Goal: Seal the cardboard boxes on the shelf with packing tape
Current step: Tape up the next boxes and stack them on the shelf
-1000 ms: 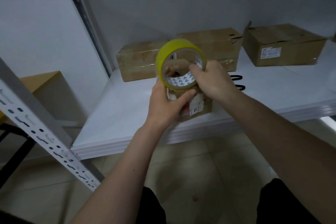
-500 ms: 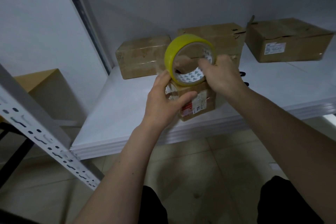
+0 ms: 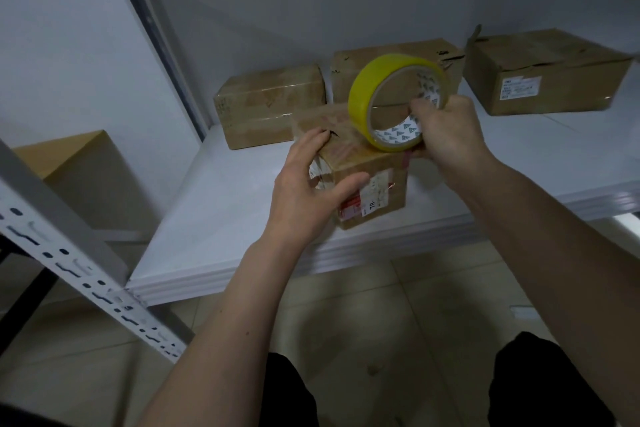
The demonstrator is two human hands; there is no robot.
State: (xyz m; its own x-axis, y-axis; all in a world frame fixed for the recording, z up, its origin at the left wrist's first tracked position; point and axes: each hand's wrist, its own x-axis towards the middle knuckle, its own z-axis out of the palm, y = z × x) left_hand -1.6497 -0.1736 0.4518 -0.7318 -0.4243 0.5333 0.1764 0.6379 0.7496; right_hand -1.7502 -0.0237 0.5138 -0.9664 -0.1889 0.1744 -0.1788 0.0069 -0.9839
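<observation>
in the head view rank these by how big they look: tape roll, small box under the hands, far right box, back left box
1. far right box
2. back left box and small box: alike, since nearness enlarges the small one
3. tape roll

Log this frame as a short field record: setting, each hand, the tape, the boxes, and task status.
setting: white shelf against a wall, metal rack upright at left
left hand: grips the near corner of the small box at the shelf's front edge
right hand: holds the yellow tape roll, fingers through its core
tape roll: upright, low edge at the small box's top
other boxes: three at the back: left box, middle box, right box
task status: no fresh strip of tape visible yet on the small box
</observation>
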